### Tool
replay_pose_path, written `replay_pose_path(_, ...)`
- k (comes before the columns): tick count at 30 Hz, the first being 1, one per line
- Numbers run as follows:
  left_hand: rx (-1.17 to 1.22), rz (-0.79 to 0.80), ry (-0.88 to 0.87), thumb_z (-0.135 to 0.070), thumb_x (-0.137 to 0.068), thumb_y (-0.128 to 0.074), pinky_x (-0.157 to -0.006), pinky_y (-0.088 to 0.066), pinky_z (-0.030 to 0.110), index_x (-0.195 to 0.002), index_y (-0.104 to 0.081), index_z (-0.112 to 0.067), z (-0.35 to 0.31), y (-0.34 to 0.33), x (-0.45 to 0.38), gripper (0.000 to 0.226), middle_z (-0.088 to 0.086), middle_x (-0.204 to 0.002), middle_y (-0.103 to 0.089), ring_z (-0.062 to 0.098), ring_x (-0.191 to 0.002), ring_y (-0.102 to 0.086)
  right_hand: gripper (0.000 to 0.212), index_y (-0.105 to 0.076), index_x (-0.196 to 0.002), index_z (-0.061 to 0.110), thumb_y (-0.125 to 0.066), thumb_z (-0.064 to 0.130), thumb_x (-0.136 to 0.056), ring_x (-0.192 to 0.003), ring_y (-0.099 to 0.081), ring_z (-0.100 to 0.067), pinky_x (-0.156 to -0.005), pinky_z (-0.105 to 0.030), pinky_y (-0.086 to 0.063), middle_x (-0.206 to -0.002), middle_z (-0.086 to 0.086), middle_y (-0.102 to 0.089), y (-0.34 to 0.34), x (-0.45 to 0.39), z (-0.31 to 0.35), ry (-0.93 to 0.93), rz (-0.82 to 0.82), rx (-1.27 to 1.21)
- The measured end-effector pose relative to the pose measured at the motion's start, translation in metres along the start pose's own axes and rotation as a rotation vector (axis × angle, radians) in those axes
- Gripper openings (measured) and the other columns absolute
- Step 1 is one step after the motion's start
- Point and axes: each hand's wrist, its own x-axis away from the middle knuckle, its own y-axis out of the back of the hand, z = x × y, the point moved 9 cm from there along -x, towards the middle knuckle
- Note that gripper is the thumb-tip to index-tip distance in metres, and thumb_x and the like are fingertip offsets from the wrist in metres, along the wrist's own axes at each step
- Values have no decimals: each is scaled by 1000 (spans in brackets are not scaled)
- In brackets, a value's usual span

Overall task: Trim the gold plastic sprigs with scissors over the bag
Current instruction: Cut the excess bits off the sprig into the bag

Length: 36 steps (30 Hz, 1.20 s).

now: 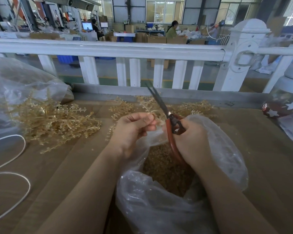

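A gold sprig (151,114) is pinched between thumb and fingertips of the left hand (134,130), above the mouth of the clear bag (223,149). Red-handled scissors (169,122) are gripped by the right hand (191,141), blades slightly parted and pointed far-left, just beside the sprig. Gold trimmings (166,168) are seen inside the bag. A heap of sprigs (52,120) is spread on the cardboard-covered table (74,166) at left, more sprigs (193,107) at far centre. White cord (20,193) is looped at near left.
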Motion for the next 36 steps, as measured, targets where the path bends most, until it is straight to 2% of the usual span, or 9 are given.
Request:
replay_pose_path(2, -23, 45, 7, -21, -77, -72, -58, -48, 16, -80, -78, -17, 2, -6, 1, 8, 4, -81, -75, 9, -67, -66, 24, -65, -69, 27, -73, 41, -87, -57, -63, 0, -48, -14, -46, -63, 17, -67, 2, -1, -5, -51, -10, -169)
replay_pose_path(4, -15, 49, 3, -21, -77, -73, -58, -48, 15, -78, -79, -19, 2, -7, 1, 6, 4, -81, -75, 8, -68, -67, 20, -68, -70, 23, -76, 30, -87, -55, -63, -1, -49, -13, -48, -65, 10, -69, 5, -1, -4, -64, -21, -309)
replay_pose_path(7, -23, 43, -11, -21, -76, -74, -58, -48, 14, -78, -78, -19, 1, -8, 1, 5, 3, -80, -75, 8, -67, -67, 16, -70, -71, 23, -76, 29, -85, -62, -67, -10, -58, -21, -55, -71, 2, -71, 7, -1, -1, -85, -22, -416)
replay_pose_path(11, -23, 70, -34, -22, -77, -73, -60, -48, 14, -78, -78, -19, 0, -13, 2, 6, 3, -79, -74, 8, -68, -66, 20, -68, -68, 25, -79, 29, -84, -51, -59, 2, -46, -11, -43, -58, 13, -66, 8, -2, 4, -58, -8, -383)
replay_pose_path(14, 3, 78, -19, -21, -75, -74, -61, -48, 15, -82, -78, -18, 2, -15, 3, 9, 5, -82, -74, 9, -68, -66, 21, -66, -68, 27, -80, 28, -84, -50, -58, 6, -46, -7, -40, -54, 17, -63, 8, -2, 5, -46, 5, -385)
replay_pose_path(21, -52, 74, -12, -22, -76, -75, -62, -43, 19, -82, -79, -18, 4, -13, 1, 8, 4, -82, -72, 6, -63, -53, 13, -70, -77, 22, -78, 25, -86, -52, -59, 3, -50, -9, -44, -58, 14, -65, -1, 0, 7, -43, 94, -414)
replay_pose_path(26, -58, 85, -26, -30, -80, -74, -59, -44, 16, -81, -77, -20, 3, -14, 1, 11, -1, -78, -70, 6, -65, -55, 12, -69, -78, 24, -77, 23, -87, -54, -61, 2, -51, -10, -45, -60, 15, -66, -2, 1, 12, -4, 115, -390)
replay_pose_path(32, -4, 19, -33, -24, -78, -75, -59, -45, 18, -76, -76, -19, 2, -6, -2, 5, 2, -75, -70, 7, -62, -55, 12, -68, -78, 25, -77, 22, -87, -57, -61, 5, -55, -9, -45, -60, 19, -65, -6, 1, 12, 18, 148, -343)
replay_pose_path(36, 71, 12, -51, -17, -76, -75, -62, -51, 20, -77, -77, -16, 0, -5, -2, 2, 4, -74, -70, 10, -64, -60, 13, -68, -81, 31, -78, 38, -84, -67, -64, 6, -57, -12, -46, -69, 24, -67, -4, -1, 6, -15, 106, -267)
